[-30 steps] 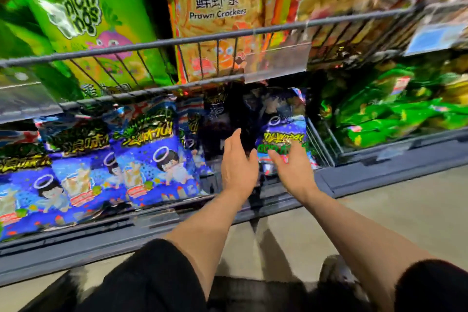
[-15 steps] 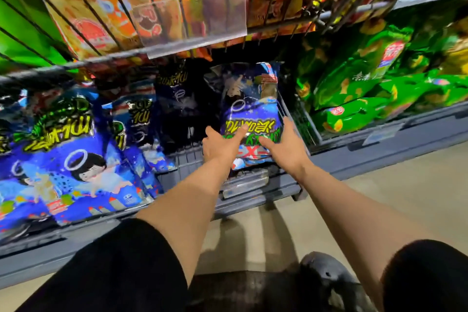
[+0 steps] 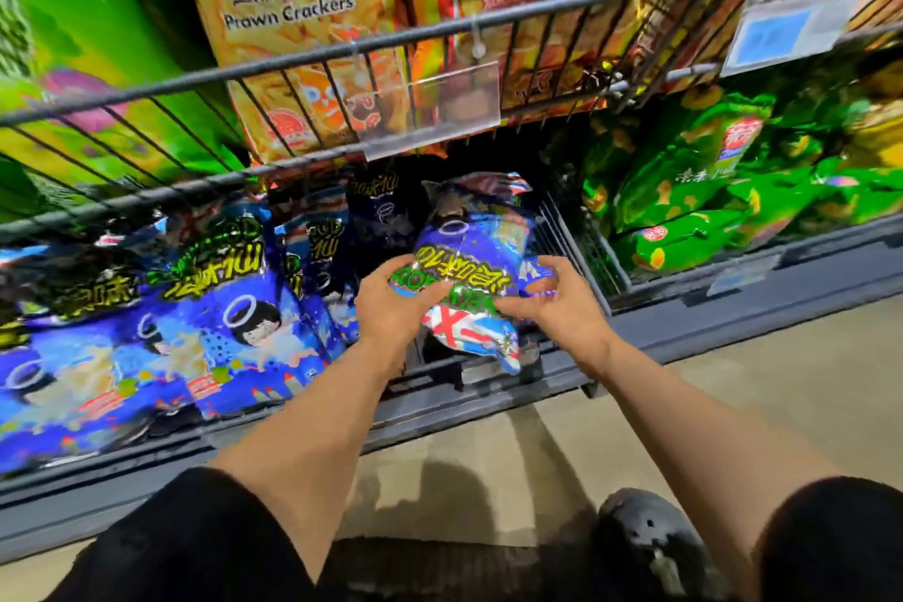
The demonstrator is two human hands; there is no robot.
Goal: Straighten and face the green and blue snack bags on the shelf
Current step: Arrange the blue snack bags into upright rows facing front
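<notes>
Both hands grip one blue snack bag (image 3: 469,259) at the front of the lower shelf (image 3: 488,386). The left hand (image 3: 391,303) holds the bag's left side with fingers curled over its face; the right hand (image 3: 552,303) holds the right side, thumb and fingers closed on the film. The bag is upside down, its printed lettering inverted, and its lower end overhangs the shelf's front lip. It sits at the right end of the blue section, just beside the wire divider (image 3: 571,249) that separates it from the green snack bags (image 3: 694,210). To the left, the row of blue bags (image 3: 205,308) stands upright with faces outward, though they lean somewhat and overlap; these appear largely in order. Further bags behind the held one lie in shadow, and their orientation cannot be judged. The green bags are piled at mixed angles, several lying flat, and appear unfaced. Estimated progress: early to middle. Remaining work: turn the held bag upright, seat it face-out, then square the green section. The prawn cracker bags (image 3: 288,5) in the upper wire basket (image 3: 440,25) are outside the task.
</notes>
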